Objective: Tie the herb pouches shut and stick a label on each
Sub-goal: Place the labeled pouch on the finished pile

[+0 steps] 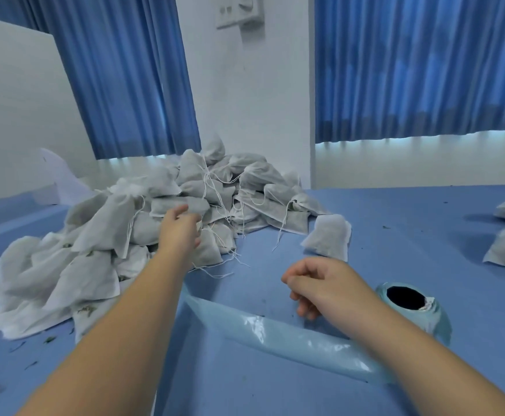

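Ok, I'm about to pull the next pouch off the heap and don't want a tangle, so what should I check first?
1. Left hand on the pile of pouches: ok, it reaches a pouch at the front.
2. Grip on that pouch: cannot tell, the fingertips are hidden.
3. Drawstrings free: not ok, loose strings cross several pouches.
4. Right hand free: ok, loosely curled, holding nothing.
5. Label roll in reach: ok, beside the right hand, its strip unrolled across the table.
6. Labels left on the strip: cannot tell.
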Demonstrator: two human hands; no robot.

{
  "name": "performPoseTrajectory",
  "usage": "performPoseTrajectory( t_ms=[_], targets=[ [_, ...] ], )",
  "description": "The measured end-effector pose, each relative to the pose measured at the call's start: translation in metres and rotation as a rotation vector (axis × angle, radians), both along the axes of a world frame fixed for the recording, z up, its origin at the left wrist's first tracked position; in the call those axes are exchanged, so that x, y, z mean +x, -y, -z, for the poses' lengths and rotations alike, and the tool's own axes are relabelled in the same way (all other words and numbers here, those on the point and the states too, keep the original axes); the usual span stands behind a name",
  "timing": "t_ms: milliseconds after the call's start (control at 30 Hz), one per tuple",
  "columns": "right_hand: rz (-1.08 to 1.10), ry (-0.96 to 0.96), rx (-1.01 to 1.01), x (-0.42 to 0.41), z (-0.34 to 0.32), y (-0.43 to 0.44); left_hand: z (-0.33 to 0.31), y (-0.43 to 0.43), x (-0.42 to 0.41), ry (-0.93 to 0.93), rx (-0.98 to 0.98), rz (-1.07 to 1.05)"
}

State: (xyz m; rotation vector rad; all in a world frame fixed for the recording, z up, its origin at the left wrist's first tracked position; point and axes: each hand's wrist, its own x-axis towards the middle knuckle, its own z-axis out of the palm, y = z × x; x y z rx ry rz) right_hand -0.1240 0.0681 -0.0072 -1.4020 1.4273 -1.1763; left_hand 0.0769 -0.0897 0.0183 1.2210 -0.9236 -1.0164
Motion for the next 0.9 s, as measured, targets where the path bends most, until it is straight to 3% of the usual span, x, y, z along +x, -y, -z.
performPoseTrajectory(
  t_ms=[333, 700, 900],
  targets=[
    [0.049, 0.089, 0.004, -0.008, -0.002, 0.006, -0.010, 0.031, 0.007, -0.316, 0.170, 0.089],
    [0.056, 0.063, 0.002, -0.004, -0.001, 0.008, -0.007, 0.030, -0.006, -0.398, 0.093, -0.040],
    [0.074, 0.047, -0.012, -0.004, -0.005, 0.005, -0.015, -0.003, -0.022, -0.565, 0.071, 0.050]
  ],
)
